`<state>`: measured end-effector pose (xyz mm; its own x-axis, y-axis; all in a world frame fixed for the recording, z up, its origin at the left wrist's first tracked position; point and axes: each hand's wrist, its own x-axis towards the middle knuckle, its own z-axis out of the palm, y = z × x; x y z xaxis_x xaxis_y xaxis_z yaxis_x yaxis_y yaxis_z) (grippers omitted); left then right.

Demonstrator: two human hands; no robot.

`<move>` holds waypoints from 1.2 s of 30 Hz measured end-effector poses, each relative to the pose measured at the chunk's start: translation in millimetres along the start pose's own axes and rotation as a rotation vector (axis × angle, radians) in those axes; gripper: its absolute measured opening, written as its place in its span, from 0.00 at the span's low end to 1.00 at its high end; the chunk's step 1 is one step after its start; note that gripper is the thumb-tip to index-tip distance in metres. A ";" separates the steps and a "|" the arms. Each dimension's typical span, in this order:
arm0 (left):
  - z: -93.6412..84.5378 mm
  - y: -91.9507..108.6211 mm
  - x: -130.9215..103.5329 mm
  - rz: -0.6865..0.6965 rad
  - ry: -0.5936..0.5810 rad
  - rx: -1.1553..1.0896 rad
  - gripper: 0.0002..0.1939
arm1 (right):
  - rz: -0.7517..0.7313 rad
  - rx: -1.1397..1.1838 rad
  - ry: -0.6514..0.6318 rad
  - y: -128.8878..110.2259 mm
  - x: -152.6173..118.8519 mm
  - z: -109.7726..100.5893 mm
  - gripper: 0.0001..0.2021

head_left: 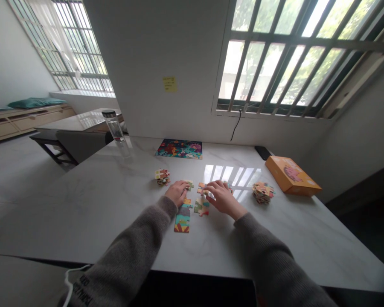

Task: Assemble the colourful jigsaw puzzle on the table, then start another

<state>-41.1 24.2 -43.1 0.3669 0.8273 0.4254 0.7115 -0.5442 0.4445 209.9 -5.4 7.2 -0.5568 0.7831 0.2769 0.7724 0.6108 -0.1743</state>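
My left hand [178,192] rests low over the table, fingers closed at the edge of a greenish jigsaw puzzle piece [190,185]. Below it runs a short column of joined pieces, ending in a teal piece with a green animal [182,222]. My right hand [223,198] is curved, with thumb and fingertips at the right edge of an orange-pink puzzle piece [200,188]. A cream and green piece [202,206] lies just beneath that one, apart from the left column. Another piece [230,187] is partly hidden behind my right hand.
A small stack of puzzle pieces [162,176] stands left, and a larger stack [263,192] right. At the back lies a dark colourful picture sheet [180,149]. An orange box [292,175], a black phone [263,152] and a glass bottle [114,127] are around the marble-patterned table [115,221].
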 end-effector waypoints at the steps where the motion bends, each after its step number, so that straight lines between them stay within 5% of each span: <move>1: 0.5 -0.8 0.0 -0.009 -0.011 0.009 0.14 | 0.014 -0.033 -0.019 3.4 5.0 0.1 0.15; 13: -1.4 -2.1 -0.8 -0.006 -0.043 0.000 0.15 | 0.047 -0.140 -0.178 16.8 34.2 2.6 0.21; 23: -2.9 -4.7 -2.0 0.025 -0.070 0.012 0.15 | -0.031 -0.251 -0.115 8.8 36.3 -9.3 0.26; 29: -1.2 -6.0 -3.0 0.011 -0.041 -0.041 0.14 | -0.131 -0.164 -0.056 -22.4 -5.4 -30.2 0.24; 36: -1.1 -7.3 -2.9 0.017 -0.049 -0.048 0.13 | -0.126 -0.063 -0.102 -64.1 -76.4 -26.2 0.24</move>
<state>-48.0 25.6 -46.7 0.4086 0.8228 0.3951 0.6754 -0.5637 0.4754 210.9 -107.4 22.0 -0.6761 0.7106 0.1947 0.7104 0.6988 -0.0835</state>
